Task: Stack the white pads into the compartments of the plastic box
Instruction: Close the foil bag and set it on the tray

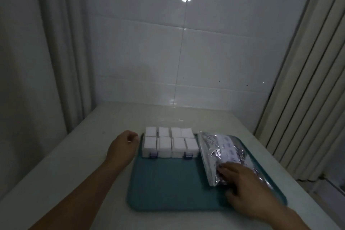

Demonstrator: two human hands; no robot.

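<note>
Teal tray (164, 183) lies bare between box (169, 147) and near rim.

A tray (164, 188) lies on the table (74, 155) before me, with the plastic box (169, 147) at its far left end, pads (164, 141) standing in every compartment. Right of the box a foil bag (224, 147) lies on the tray. My left hand (124, 145) sits just left of the box; my right hand (240, 183) rests on the bag's near end.
</note>
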